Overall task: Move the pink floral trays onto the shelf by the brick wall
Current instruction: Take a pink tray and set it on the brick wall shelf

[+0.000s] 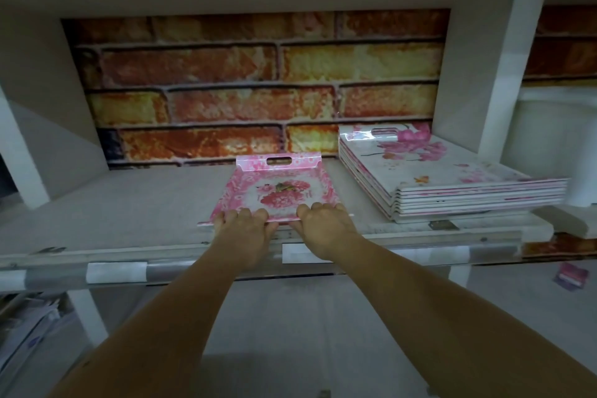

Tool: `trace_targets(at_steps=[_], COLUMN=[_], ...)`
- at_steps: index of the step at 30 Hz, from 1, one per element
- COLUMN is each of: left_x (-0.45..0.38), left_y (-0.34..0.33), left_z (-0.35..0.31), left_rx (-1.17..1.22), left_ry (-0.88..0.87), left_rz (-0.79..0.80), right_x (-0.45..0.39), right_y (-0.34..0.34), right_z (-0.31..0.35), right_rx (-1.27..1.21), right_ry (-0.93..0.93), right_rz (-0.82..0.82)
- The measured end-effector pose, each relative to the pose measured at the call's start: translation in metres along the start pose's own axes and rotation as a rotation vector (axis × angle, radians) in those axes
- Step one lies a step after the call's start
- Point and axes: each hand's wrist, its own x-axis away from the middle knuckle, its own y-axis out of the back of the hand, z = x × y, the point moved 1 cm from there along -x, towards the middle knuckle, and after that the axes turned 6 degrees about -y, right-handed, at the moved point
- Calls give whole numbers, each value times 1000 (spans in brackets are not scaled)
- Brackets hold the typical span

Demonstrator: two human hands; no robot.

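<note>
Two bare forearms reach up from the bottom edge, ending in a left hand and a right hand. No sleeves, and, as far as the dim light lets one tell, the wrists and fingers are plain and unadorned.

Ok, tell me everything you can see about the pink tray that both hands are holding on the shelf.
The pink tray is rectangular, glossy like plastic, with a pink floral border, a whitish middle printed with pink flowers, and a raised far end with a slot handle. It lies about flat on the grey shelf, far end toward the brick wall, left of the stack of white floral trays and apart from it. The left hand and right hand grip its near edge.
</note>
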Motion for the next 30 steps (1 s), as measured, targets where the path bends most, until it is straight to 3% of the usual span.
trace_targets(at_steps=[19,26,30], left_x=[-8,17,41], left_y=[2,39,65], left_z=[-34,-33,-40], left_rx=[17,-2,29], left_ry=[-61,-77,-173], left_rz=[2,-106,-150], right_x=[-2,29,61], right_y=[5,49,67], right_z=[-39,-41,-41], right_rx=[14,-31,-36], right_ry=[-6,-21,-55], right_rz=[45,-26,-44])
